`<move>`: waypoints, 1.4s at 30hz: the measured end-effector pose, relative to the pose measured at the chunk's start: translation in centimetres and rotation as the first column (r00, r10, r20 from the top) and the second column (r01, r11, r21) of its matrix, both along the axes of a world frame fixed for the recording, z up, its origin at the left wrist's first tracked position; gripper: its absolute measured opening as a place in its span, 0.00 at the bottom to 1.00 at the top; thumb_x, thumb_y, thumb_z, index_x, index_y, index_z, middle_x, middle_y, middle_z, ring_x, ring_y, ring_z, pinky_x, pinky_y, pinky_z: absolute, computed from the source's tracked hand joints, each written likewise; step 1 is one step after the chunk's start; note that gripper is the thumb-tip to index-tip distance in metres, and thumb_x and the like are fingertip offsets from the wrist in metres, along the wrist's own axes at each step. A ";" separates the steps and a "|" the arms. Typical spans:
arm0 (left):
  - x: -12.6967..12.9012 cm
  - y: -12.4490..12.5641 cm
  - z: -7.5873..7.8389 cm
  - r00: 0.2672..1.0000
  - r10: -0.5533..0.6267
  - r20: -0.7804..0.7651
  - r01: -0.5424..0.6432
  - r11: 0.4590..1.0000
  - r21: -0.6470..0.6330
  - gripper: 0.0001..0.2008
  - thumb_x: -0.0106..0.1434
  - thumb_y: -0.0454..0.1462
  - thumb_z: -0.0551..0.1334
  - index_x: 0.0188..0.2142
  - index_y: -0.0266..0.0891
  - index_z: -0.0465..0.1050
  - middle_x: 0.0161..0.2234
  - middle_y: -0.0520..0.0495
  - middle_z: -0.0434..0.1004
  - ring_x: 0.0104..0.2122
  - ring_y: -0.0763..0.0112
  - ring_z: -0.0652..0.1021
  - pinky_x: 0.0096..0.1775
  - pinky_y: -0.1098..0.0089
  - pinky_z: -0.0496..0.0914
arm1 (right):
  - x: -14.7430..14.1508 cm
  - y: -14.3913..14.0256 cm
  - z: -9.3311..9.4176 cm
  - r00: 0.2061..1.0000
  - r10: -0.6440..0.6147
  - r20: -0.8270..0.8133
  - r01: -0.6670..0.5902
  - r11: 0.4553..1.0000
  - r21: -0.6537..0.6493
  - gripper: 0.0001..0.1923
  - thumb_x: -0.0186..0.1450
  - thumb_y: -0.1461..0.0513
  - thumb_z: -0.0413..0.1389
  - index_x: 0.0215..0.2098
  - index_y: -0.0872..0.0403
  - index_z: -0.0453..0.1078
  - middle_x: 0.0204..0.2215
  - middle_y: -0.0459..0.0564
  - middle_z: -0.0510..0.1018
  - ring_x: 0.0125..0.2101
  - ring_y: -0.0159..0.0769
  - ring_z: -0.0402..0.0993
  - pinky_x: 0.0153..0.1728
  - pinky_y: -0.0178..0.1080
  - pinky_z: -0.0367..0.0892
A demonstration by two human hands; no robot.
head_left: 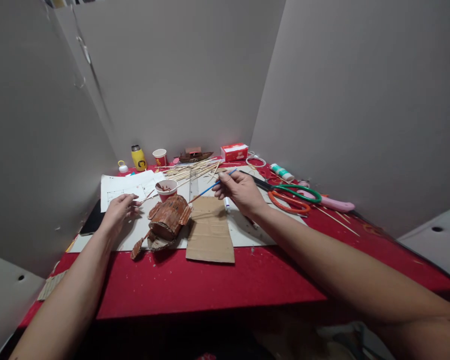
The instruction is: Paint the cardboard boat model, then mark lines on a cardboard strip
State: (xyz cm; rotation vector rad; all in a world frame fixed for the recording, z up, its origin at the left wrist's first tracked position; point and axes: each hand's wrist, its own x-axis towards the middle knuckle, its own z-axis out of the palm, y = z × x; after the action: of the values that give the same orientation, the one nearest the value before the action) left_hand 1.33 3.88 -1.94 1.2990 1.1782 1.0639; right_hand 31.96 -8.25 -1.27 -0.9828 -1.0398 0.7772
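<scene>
Nearest on the red table, a bare cardboard sheet lies unpainted beside the brown-coated cardboard model, seemingly nearly done. Left hand rests loosely open just left; right hand pinches a blue paintbrush aimed toward the far paint cup.

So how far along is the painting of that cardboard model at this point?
Much of the cardboard model already looks brown. In hand: the right hand holds a blue paintbrush pointed toward the paint cup; the left hand rests on the white sheet. The flat cardboard piece remains bare.
</scene>
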 end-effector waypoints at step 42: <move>0.1 0.0 0.0 1.000 0.006 -0.009 -0.006 1.000 0.004 0.10 0.56 0.38 0.66 0.34 0.33 0.74 0.27 0.44 0.78 0.21 0.75 0.76 0.24 0.75 0.70 | -2.0 -1.1 -0.3 0.996 0.089 -0.014 -0.089 0.996 0.022 0.25 0.50 0.43 0.68 0.28 0.55 0.73 0.22 0.48 0.81 0.20 0.33 0.77 0.21 0.34 0.73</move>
State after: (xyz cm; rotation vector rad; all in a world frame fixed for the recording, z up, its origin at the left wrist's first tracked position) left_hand 1.40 3.84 -1.95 1.3055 1.1873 1.0664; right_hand 29.96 -9.39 -1.59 -0.9157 -1.0823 0.8435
